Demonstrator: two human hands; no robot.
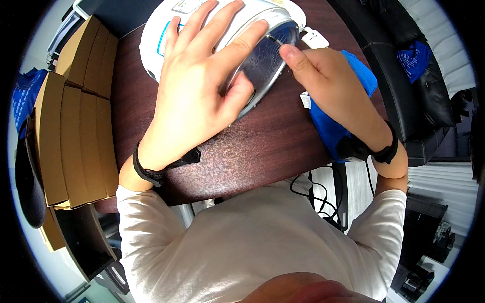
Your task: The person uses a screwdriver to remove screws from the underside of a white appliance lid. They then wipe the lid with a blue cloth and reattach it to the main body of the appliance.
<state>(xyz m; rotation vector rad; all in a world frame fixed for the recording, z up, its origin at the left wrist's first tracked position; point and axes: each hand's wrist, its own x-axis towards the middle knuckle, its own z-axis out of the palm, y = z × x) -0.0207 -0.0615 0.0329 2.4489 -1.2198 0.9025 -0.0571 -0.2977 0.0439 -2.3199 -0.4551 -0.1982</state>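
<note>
A white rounded appliance, probably a rice cooker, lies at the far side of the dark wooden table. Its round metal plate faces right, inside a silvery rim. My left hand lies across the white shell with fingers spread, the thumb bent at the edge of the plate. Beside the plate, my right hand is closed around something mostly hidden. A thin dark rod, perhaps a tool tip, runs from its thumb to the upper rim. Below my right forearm lies a blue cloth with a white tag.
Cardboard boxes stand upright along the table's left edge. A small white plug-like piece rests behind my right hand. A black padded seat is to the right. Black cables hang beneath the table.
</note>
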